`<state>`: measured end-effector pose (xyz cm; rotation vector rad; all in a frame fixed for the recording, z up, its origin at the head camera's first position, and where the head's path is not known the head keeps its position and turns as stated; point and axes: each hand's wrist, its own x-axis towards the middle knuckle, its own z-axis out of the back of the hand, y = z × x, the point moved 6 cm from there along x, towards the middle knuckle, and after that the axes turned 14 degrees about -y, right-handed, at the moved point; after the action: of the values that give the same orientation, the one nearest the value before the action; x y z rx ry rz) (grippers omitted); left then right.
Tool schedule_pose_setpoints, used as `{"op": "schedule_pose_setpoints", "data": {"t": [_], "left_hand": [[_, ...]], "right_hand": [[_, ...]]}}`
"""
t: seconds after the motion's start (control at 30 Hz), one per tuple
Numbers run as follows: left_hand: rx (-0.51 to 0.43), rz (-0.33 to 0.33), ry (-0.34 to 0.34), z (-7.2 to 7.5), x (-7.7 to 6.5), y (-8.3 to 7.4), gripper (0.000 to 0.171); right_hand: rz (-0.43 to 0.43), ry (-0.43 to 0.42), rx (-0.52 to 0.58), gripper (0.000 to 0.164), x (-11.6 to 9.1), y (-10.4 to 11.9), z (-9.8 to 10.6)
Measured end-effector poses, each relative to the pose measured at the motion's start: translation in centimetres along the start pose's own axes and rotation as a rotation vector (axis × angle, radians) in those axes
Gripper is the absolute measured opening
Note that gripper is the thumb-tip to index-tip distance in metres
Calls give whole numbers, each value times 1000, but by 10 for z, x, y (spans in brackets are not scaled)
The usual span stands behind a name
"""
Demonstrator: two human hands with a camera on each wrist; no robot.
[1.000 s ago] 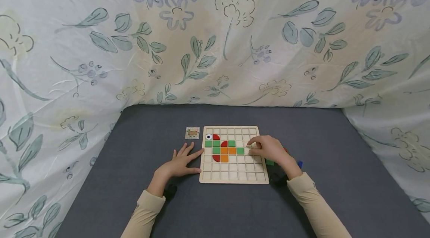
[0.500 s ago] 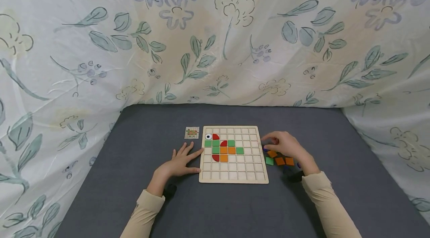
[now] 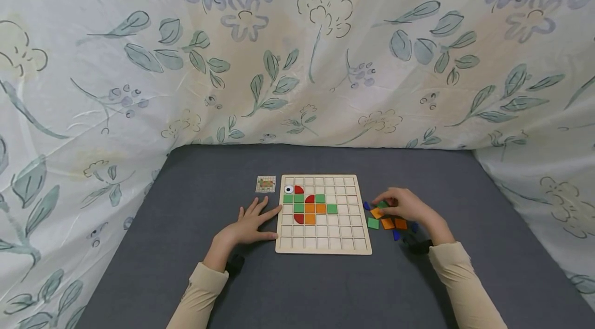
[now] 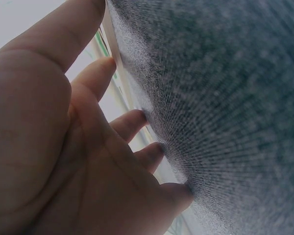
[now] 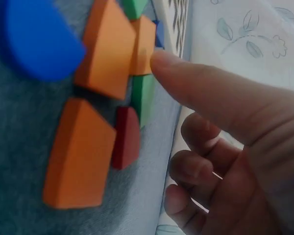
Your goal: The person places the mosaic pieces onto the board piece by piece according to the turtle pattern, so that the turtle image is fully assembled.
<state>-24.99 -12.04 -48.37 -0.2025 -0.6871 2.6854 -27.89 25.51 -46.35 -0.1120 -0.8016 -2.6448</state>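
A wooden grid board (image 3: 325,241) lies flat on the table. Its upper left part carries green, orange and red tiles and a round eye tile (image 3: 289,189). My left hand (image 3: 246,225) rests with spread fingers, index finger and thumb touching the board's left edge; the left wrist view shows its fingertips against the cloth. To the right of the board, my right hand (image 3: 404,204) is over loose tiles, with a gap between thumb and index finger. A green tile (image 3: 382,205) shows in that gap. In the right wrist view the thumb tip is beside an orange tile (image 5: 143,46); the index finger is hidden.
A small picture card (image 3: 266,184) lies left of the board's upper corner. Among the loose tiles are a green square (image 3: 373,223), several orange ones and a blue one (image 3: 396,235). A red tile (image 5: 126,137) shows in the right wrist view. Floral cloth (image 3: 297,60) hangs behind the table.
My right hand has moved right, off the board and then further over the loose tiles, uncovering a blue tile near the board's edge. The left hand and the tiles on the board stay as they were.
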Motion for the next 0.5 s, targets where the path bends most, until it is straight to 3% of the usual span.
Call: {"op": "schedule_pose_setpoints", "data": {"t": [0.5], "left_hand": [[7,-2,-5,0,0,0,73]], "right_hand": [[18,45,66,23,-7,-10,1]]}}
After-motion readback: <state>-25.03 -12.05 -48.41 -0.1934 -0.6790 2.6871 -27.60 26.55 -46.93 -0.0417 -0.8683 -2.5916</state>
